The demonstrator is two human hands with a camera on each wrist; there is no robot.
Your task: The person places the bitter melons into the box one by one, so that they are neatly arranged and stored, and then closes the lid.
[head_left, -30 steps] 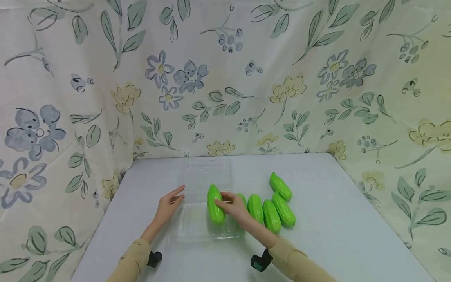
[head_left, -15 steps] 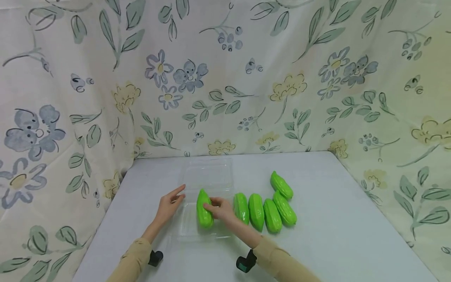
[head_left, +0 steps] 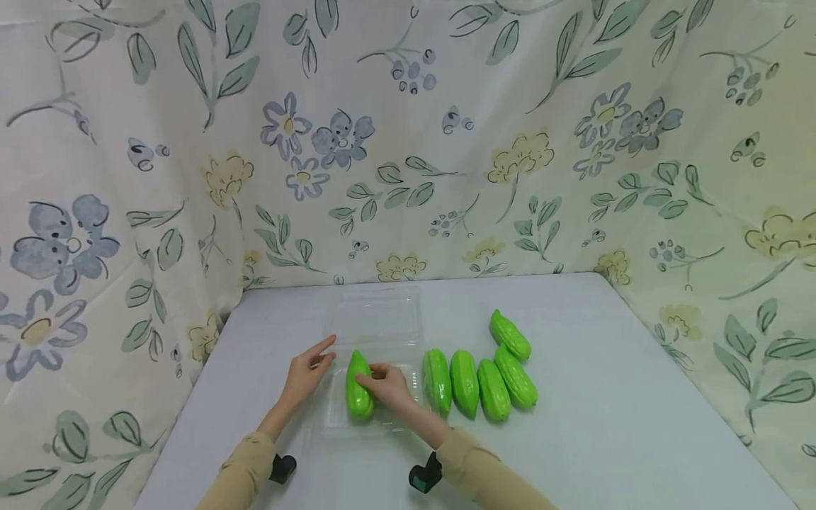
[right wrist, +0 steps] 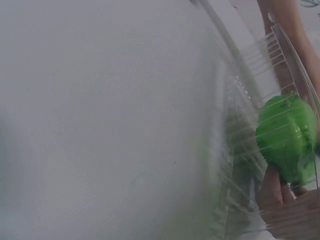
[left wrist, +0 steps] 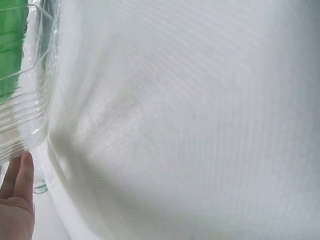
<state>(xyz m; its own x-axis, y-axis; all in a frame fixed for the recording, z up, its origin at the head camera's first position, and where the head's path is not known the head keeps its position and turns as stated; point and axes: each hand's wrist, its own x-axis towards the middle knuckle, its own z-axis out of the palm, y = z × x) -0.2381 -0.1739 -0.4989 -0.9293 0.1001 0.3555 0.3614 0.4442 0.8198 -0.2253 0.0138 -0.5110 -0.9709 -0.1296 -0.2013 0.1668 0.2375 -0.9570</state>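
In the head view my right hand (head_left: 390,388) grips a bright green bitter melon (head_left: 358,397), thumb on its near side. The melon overlaps the left half of a clear plastic clamshell box (head_left: 395,429), whose lid (head_left: 376,315) lies folded back. Through the box's ribbed wall, the right wrist view shows the melon (right wrist: 286,135) with fingers under it. My left hand (head_left: 302,375) is at the box's left side near the hinge. Its straight fingertips meet the ribbed wall (left wrist: 22,120) in the left wrist view.
Several more green bitter melons (head_left: 464,382) lie on the white table (head_left: 605,425) right of the box, with one (head_left: 508,336) farther back. A floral cloth (head_left: 408,142) hangs behind the table. Black wrist cameras (head_left: 424,476) sit below both forearms.
My right hand has carried the bitter melon leftward and slightly toward me, from the right part of the box to its left half. My left hand stays in place.
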